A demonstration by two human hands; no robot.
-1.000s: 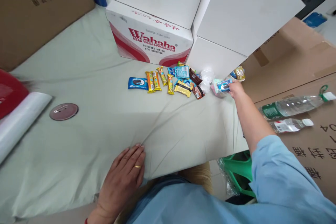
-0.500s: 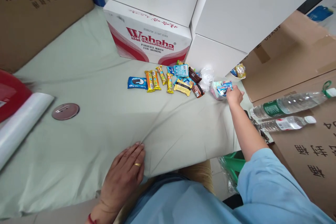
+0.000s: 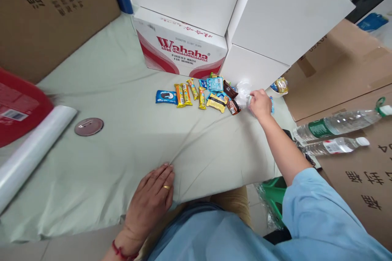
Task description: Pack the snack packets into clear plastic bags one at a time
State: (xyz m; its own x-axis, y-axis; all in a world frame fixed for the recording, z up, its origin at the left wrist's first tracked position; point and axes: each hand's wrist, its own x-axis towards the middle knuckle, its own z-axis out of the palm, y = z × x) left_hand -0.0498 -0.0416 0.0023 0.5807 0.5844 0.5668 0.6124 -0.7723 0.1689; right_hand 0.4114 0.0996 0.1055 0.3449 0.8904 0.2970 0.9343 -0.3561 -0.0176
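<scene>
My left hand lies flat near the front edge of the cloth-covered table, palm down with the fingers stretched out. At the far right of the table, my right hand has its fingers bent together beside a crumpled clear plastic bag. Whatever the fingertips grip is hidden. A bit of blue wrapper shows behind that hand, which covers most of a small container. To its left lie several wrapped snacks: a brown packet, a yellow packet, a light blue packet, slim yellow bars and a dark blue packet.
White boxes and a Wahaha carton stand along the back. A bowl of wrapped snacks sits at the right corner, near two water bottles. On the left are a round brown lid, a plastic roll and a red container.
My right hand has moved left from the blue packet in the small container to beside the clear bag. The whole view has shifted slightly; my left hand still rests on the table.
</scene>
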